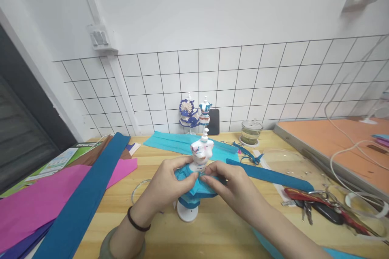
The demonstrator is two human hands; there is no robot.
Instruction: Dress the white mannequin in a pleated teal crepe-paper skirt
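A small white dress-form mannequin (202, 151) stands upright on its round base (187, 213) in front of me. Around it from the waist down sits a layered skirt (199, 188) of light and darker blue crepe paper. My left hand (170, 182) is closed on the skirt's left side, thumb pressing the paper just below the waist. At the waist's right, my right hand (231, 178) pinches the skirt's upper edge between thumb and forefinger. The fingertips partly cover the waist.
Behind stand two dressed mannequins (189, 119), a phone (214, 121) and a lidded glass cup (251, 132). A turquoise paper sheet (170, 142) and dark blue strip (273, 176) lie nearby. Pink paper (54, 186) is at left, keys (307, 212) at right.
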